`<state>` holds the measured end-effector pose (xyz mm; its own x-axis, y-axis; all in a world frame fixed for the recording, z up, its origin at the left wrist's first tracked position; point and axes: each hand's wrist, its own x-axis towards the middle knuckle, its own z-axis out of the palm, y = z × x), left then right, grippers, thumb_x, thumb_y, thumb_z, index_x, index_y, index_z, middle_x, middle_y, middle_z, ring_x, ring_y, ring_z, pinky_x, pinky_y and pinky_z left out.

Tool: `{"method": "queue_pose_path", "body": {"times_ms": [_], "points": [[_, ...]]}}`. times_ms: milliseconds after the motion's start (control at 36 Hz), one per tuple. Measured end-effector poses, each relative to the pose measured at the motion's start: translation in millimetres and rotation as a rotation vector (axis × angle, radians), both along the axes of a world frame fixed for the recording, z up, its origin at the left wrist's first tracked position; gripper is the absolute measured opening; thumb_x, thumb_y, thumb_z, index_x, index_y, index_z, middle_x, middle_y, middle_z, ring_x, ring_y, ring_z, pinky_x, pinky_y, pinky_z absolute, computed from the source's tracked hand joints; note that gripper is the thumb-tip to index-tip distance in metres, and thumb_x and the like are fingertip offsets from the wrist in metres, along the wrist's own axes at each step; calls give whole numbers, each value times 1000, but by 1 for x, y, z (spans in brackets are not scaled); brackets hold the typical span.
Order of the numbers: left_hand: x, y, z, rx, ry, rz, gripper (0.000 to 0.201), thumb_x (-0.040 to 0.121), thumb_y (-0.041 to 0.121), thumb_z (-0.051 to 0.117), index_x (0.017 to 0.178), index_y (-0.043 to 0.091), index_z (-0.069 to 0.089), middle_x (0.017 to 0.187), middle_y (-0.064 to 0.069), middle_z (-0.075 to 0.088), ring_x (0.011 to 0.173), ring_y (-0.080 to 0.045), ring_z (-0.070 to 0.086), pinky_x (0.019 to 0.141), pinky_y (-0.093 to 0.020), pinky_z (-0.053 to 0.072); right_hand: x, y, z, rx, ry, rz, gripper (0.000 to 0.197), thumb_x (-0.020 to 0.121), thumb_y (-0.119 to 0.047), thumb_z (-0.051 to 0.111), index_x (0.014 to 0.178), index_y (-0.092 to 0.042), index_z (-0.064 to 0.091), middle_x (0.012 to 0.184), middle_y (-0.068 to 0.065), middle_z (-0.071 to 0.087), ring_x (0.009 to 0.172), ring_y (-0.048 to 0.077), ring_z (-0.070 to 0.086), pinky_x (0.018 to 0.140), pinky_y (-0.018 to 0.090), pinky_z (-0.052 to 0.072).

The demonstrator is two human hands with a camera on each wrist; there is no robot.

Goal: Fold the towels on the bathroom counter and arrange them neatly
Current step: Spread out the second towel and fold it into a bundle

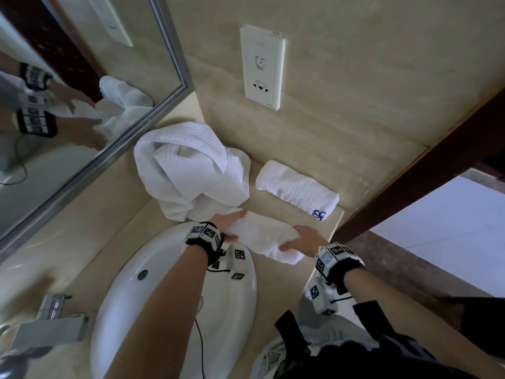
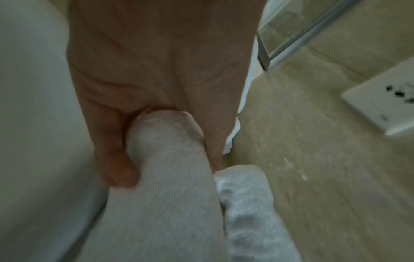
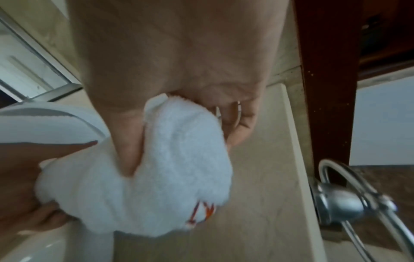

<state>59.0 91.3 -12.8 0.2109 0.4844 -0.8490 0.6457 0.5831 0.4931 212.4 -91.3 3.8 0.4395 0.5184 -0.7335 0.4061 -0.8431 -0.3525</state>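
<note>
A small white towel (image 1: 263,237), folded into a narrow strip, is held between both hands above the beige counter (image 1: 334,217) near the sink rim. My left hand (image 1: 232,225) grips its left end (image 2: 165,159) between thumb and fingers. My right hand (image 1: 302,239) clamps the right end (image 3: 179,150), thumb on the near side. A folded white towel with a blue logo (image 1: 296,190) lies against the back wall. A larger white towel (image 1: 188,170) sits crumpled in the counter corner by the mirror.
A white oval sink (image 1: 164,296) lies below my left arm, with a chrome tap (image 1: 52,321) at its left. A mirror (image 1: 82,77) and a wall socket plate (image 1: 262,67) stand behind. A dark wooden door frame (image 1: 410,187) bounds the counter on the right.
</note>
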Motion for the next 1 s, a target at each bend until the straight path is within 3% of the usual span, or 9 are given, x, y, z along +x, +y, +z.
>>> {"method": "queue_pose_path", "body": {"times_ms": [111,194,333,389,528,639,722,861,1000], "points": [[1,-7,6,-111,-179,112,89,57,46,89,125,1,53,122,-20,61,107,-40,63,87,-54,54,1,10,-1,-57,147,-85,69,93,-35,56,146,-2,27,149,13,33,139,27,31,111,29,24],[3,-20,4,-85,-177,60,95,47,50,91,121,0,58,116,-20,65,103,-39,65,86,-55,54,-4,14,-1,-102,252,-101,78,85,-34,68,145,-2,30,147,14,37,136,30,34,114,37,26],[20,-25,-23,4,-120,92,119,27,62,89,125,4,54,116,-15,65,102,-38,65,79,-45,57,-5,9,-5,-96,342,-57,64,85,-25,68,139,-2,42,140,17,47,126,31,46,97,34,39],[27,-27,-23,32,-109,151,128,24,62,91,131,7,46,118,-12,62,101,-37,64,76,-52,57,-4,6,-3,-90,395,-75,58,85,-23,68,135,-2,46,137,16,50,111,26,52,87,33,44],[38,-32,-13,73,2,195,135,10,67,85,127,30,29,118,-10,52,97,-35,59,77,-53,55,2,2,-1,-59,415,-110,59,75,-29,75,128,-12,54,131,9,55,96,18,53,68,29,49],[38,-40,-6,73,-123,314,118,31,59,84,131,12,42,115,-9,59,97,-33,61,85,-51,53,3,3,-3,-70,466,-232,59,69,-21,80,121,-10,57,118,8,56,102,25,53,81,36,53],[37,-43,1,-10,-207,461,103,36,53,84,125,13,51,111,-13,63,93,-37,64,79,-58,53,10,4,-5,-12,465,-404,83,31,-12,87,110,-6,61,110,10,59,97,27,56,87,39,54],[42,-42,6,-128,-364,652,90,36,43,87,116,15,60,109,-17,67,96,-43,64,78,-65,50,24,-3,6,179,667,-631,74,47,-29,82,116,-13,64,125,9,54,116,31,48,96,54,47],[51,-46,16,-28,-373,750,84,53,44,80,126,21,47,113,-12,58,99,-35,62,66,-44,57,27,-6,11,309,852,-771,42,67,-29,79,106,-21,66,126,10,50,116,34,50,95,58,45]]}}
